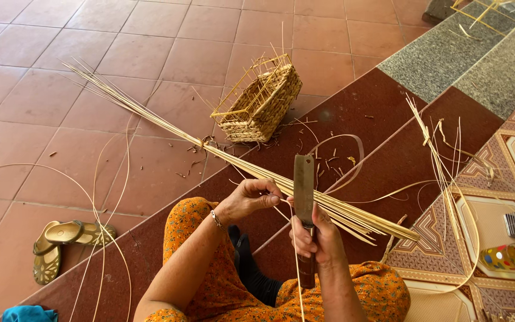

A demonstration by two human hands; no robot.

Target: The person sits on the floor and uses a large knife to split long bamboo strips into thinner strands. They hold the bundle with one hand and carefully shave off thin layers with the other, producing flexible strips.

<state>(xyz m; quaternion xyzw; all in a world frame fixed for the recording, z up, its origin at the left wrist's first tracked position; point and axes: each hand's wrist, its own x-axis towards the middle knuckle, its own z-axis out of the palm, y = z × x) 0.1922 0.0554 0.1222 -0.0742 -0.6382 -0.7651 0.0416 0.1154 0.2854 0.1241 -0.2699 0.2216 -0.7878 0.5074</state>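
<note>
My right hand grips the handle of a flat, blunt-ended knife, its blade standing upright. My left hand pinches a thin pale strip just left of the blade; the strip runs down between my knees. A long tied bundle of split bamboo strips lies slantwise across the steps, passing behind both hands. I sit on dark red steps in orange patterned clothes.
A half-woven rectangular basket stands on the tiled floor beyond the bundle. Loose strips curl at the right on the patterned tiles. A pair of sandals lies at lower left. Shavings litter the step.
</note>
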